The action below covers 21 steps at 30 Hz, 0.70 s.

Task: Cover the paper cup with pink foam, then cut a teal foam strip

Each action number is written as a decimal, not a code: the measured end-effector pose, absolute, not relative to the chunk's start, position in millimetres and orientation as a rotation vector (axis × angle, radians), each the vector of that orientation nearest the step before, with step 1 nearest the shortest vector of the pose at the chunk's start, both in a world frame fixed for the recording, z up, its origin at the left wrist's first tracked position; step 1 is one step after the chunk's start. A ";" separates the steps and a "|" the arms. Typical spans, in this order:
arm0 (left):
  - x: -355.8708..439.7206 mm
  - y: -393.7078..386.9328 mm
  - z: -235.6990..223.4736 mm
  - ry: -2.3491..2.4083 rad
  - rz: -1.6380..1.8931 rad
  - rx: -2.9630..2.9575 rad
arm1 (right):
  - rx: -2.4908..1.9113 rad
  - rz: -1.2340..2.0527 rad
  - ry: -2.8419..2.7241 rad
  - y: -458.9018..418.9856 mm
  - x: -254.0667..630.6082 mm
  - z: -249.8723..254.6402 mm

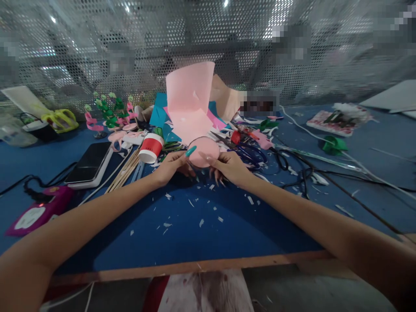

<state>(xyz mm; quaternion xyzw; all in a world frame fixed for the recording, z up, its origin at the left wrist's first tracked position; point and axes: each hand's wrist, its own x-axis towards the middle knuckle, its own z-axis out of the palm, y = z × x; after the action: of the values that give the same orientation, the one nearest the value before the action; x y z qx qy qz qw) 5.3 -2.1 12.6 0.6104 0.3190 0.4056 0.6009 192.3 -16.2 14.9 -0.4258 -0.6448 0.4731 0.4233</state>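
Pink disc [204, 151] between left hand [173, 164] and right hand [230, 168]; blue table [195, 234] beneath

Pink disc [204, 152], red/wht cup [151, 147], blue tabletop [182, 238] w/ wht scraps [202, 222], purple device [43, 209].

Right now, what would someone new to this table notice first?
Probably the tall curved sheet of pale pink paper, standing up at the back middle. Just in front of it, both bare hands, left and right, hold a round pink disc. Left of them, a red and white paper cup tilts beside thin wooden sticks.
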 end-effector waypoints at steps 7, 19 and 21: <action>5.4 4.4 12.3 0.857 1.232 1.189 | -1.068 1.332 -1.255 -12.0 193.6 18.7; 4.3 2.5 15.3 0.955 1.188 1.175 | -0.938 1.712 -1.139 -9.1 197.4 26.1; 4.3 3.6 15.1 0.941 1.194 1.135 | -0.914 1.738 -1.145 -9.2 198.2 26.6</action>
<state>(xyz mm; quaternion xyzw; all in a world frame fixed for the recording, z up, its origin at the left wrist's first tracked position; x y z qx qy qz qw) 4.3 3.6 15.1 0.4862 0.4031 0.5113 0.5828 198.2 -9.2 26.6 -0.3646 -0.4571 0.6936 0.4208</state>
